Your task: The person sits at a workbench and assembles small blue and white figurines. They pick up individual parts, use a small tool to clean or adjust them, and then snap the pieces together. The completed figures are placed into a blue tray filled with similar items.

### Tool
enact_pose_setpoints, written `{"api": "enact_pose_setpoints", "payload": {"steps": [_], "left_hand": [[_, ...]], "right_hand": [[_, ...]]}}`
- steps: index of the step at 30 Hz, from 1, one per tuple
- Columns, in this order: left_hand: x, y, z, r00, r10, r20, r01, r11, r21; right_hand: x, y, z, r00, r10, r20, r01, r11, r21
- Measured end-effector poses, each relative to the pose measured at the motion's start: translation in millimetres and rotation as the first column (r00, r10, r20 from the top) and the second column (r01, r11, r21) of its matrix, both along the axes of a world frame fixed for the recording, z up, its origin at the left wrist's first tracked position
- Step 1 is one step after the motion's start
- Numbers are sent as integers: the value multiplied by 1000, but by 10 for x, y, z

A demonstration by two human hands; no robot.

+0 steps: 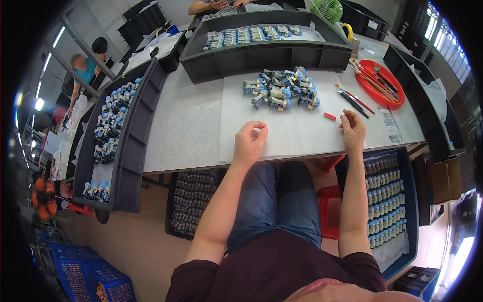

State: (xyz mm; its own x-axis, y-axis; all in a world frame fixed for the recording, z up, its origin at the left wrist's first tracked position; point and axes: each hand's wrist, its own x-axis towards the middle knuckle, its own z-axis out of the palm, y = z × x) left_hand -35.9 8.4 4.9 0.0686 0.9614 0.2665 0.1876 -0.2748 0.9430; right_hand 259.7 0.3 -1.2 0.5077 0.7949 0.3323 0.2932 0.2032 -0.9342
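My left hand [250, 143] is over the table's front part, its fingers curled in and the thumb near the forefinger. If anything is between them, I cannot make it out. To the right, my right hand [354, 132] has its fingers bent toward the thumb, and what they may hold is too small to tell. Just left of it lies a small red block [329, 116]. Beyond both hands, a pile of small figurines [282, 88] with blue heads rests on a white sheet [236, 123]. Thin brushes [353, 100] lie beyond my right hand.
A grey crate [266, 56] with rows of figurines stands at the back. Another crate [132, 146] of figurines is at the left. A red oval tray [398, 102] holds brushes. At the right, below table height, is a tray of figurines [385, 201]. Other people work nearby.
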Motion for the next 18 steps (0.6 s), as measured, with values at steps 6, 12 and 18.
{"api": "enact_pose_setpoints", "payload": {"steps": [6, 12, 18], "left_hand": [[18, -28, 23, 999, -14, 48, 14, 1000, 1], [13, -39, 40, 997, -24, 78, 24, 1000, 2], [-8, -66, 109, 998, -60, 25, 61, 998, -28]], "right_hand": [[23, -14, -43, 999, -11, 31, 11, 1000, 7], [-19, -34, -1, 1000, 1, 24, -1, 1000, -4], [-33, -36, 0, 1000, -6, 21, 6, 1000, -11]]}}
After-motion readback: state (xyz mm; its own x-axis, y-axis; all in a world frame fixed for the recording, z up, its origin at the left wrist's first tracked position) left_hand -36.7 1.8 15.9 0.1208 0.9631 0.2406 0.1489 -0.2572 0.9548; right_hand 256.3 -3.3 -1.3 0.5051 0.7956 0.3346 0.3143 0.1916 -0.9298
